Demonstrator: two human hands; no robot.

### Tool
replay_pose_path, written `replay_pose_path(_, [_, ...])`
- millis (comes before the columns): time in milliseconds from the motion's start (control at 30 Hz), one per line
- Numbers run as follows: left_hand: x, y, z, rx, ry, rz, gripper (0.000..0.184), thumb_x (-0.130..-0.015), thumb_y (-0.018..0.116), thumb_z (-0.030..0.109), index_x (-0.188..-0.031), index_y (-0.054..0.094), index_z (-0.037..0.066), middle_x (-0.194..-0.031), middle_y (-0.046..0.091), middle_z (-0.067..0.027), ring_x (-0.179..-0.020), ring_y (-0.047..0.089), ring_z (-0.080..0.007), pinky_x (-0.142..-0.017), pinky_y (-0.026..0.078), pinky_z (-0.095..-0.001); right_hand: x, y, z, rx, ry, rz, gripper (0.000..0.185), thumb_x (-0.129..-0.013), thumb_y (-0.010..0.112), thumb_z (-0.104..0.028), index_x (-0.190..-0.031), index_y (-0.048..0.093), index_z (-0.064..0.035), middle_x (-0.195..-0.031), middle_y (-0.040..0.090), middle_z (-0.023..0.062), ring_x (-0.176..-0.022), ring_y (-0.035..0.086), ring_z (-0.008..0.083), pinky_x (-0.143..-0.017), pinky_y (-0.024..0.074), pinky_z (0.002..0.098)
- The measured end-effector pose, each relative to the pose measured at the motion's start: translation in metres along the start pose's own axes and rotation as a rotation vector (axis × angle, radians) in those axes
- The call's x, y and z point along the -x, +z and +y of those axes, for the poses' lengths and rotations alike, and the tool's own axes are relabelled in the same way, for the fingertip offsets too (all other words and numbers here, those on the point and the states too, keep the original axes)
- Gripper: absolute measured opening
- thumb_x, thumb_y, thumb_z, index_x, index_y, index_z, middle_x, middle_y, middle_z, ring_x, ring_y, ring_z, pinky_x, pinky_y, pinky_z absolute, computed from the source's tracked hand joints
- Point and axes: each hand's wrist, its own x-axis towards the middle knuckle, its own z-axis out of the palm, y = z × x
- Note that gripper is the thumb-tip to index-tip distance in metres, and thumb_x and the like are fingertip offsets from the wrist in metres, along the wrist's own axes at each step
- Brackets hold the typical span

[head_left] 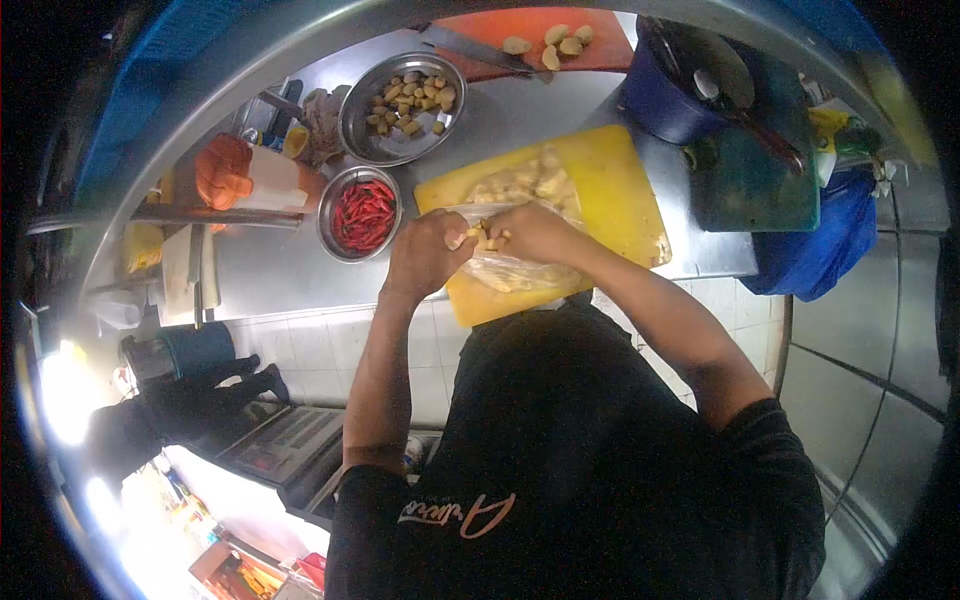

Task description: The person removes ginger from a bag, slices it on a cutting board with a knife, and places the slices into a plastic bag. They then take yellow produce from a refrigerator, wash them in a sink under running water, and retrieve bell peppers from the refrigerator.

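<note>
A clear plastic bag [515, 272] of pale yellow chunks lies on the yellow cutting board [625, 190]. My left hand [430, 250] grips the left side of its mouth, fingers curled in. Close beside it, my right hand [535, 235] has closed on the bag's other side. A few cut chunks [484, 240] show between my two hands. More pale pieces [525, 182] lie beyond my fingers, under or inside the film; I cannot tell which. Left of the board stands a small steel bowl of red chillies [364, 214].
Behind the chillies is a larger steel bowl [352, 125] of cut chunks. A knife [480, 48] rests by an orange board [610, 40] with peeled pieces. At right are a blue pot [660, 100] and green board [780, 205]. A person's dark-clothed legs [205, 395] show lower left.
</note>
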Motion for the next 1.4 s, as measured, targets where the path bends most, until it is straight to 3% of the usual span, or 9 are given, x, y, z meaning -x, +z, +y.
replay_pose_path(167, [0.0,-0.007,0.026,0.192,0.016,0.128,0.02,-0.075,0.071,0.019,-0.084,0.064,0.003,-0.081,0.062,-0.0121,-0.076,0.061,-0.0296,-0.068,0.048,-0.0371,0.027,-0.028,0.002,-1.06,0.275,-0.025,0.027,-0.085,0.05,-0.024,-0.098,0.059,-0.0029,-0.078,0.064,0.0111,-0.054,0.056,0.0174,-0.041,0.043,0.0291])
replay_pose_path(267, [-0.005,-0.001,0.047,0.247,0.08,0.126,0.021,-0.076,0.071,0.019,-0.087,0.065,0.002,-0.084,0.063,-0.0115,-0.078,0.062,-0.0262,-0.07,0.048,-0.0344,0.037,-0.022,-0.001,-1.614,0.152,-0.07,0.026,-0.088,0.052,-0.029,-0.096,0.056,-0.0049,-0.074,0.062,0.0091,-0.051,0.053,0.015,-0.037,0.0375,0.0242])
replay_pose_path(367, [-0.007,0.008,0.06,0.239,0.123,0.095,0.021,-0.078,0.071,0.019,-0.091,0.066,0.003,-0.087,0.064,-0.0115,-0.083,0.062,-0.0249,-0.073,0.048,-0.033,0.037,-0.019,-0.013,-1.793,0.337,0.011,0.026,-0.09,0.051,-0.032,-0.094,0.055,-0.0065,-0.077,0.061,0.0105,-0.051,0.052,0.0144,-0.036,0.0381,0.0244])
replay_pose_path(533, [-0.006,0.021,0.042,0.132,0.147,0.136,0.017,-0.081,0.063,0.019,-0.086,0.065,0.003,-0.086,0.063,-0.0121,-0.082,0.06,-0.0294,-0.073,0.047,-0.0367,0.05,-0.013,0.001,-1.925,0.28,0.03,0.022,-0.091,0.052,-0.031,-0.094,0.054,-0.0094,-0.079,0.06,0.009,-0.055,0.053,0.0148,-0.036,0.0385,0.0249])
replay_pose_path(733, [0.012,0.033,0.019,-0.331,0.183,-0.193,0.013,-0.08,0.055,0.013,-0.071,0.062,0.005,-0.079,0.062,-0.0138,-0.072,0.059,-0.0294,-0.071,0.045,-0.0408,0.072,-0.017,-0.003,-1.741,0.319,0.231,0.018,-0.089,0.055,-0.026,-0.095,0.053,-0.0091,-0.078,0.056,0.0055,-0.059,0.054,0.015,-0.04,0.0392,0.0238])
replay_pose_path(933, [-0.006,0.053,0.031,-0.474,0.209,-0.034,0.013,-0.077,0.057,0.014,-0.076,0.068,0.007,-0.088,0.058,-0.0095,-0.093,0.05,-0.0258,-0.081,0.039,-0.0399,0.077,-0.015,0.008,-1.958,0.171,0.122,0.023,-0.09,0.046,-0.026,-0.101,0.053,-0.0069,-0.09,0.058,0.0112,-0.074,0.06,0.0193,-0.048,0.0499,0.0282])
replay_pose_path(1033, [-0.012,0.065,0.034,-0.594,0.253,-0.115,0.016,-0.076,0.057,0.015,-0.08,0.07,0.007,-0.093,0.056,-0.0079,-0.097,0.047,-0.0255,-0.084,0.035,-0.04,0.08,-0.019,0.002,-2.025,0.141,0.158,0.031,-0.091,0.045,-0.031,-0.105,0.054,-0.0051,-0.095,0.061,0.0138,-0.081,0.064,0.0253,-0.054,0.0558,0.0343])
replay_pose_path(1267, [-0.022,0.061,0.032,-0.434,0.176,-0.061,0.022,-0.072,0.06,0.013,-0.091,0.067,0.005,-0.097,0.06,-0.0087,-0.101,0.051,-0.024,-0.087,0.037,-0.0396,0.091,-0.022,0.012,-1.984,0.196,0.294,0.036,-0.092,0.042,-0.033,-0.106,0.057,-0.0043,-0.095,0.062,0.0123,-0.081,0.065,0.0259,-0.055,0.0554,0.0334])
replay_pose_path(1400, [-0.04,0.058,0.02,-0.405,0.188,0.048,0.024,-0.07,0.061,0.013,-0.093,0.065,0.007,-0.096,0.062,-0.0087,-0.097,0.054,-0.0255,-0.085,0.04,-0.0389,0.091,-0.024,0.008,-1.772,0.297,0.274,0.027,-0.089,0.048,-0.025,-0.104,0.059,-0.0043,-0.091,0.061,0.0095,-0.069,0.059,0.0173,-0.049,0.0487,0.0283])
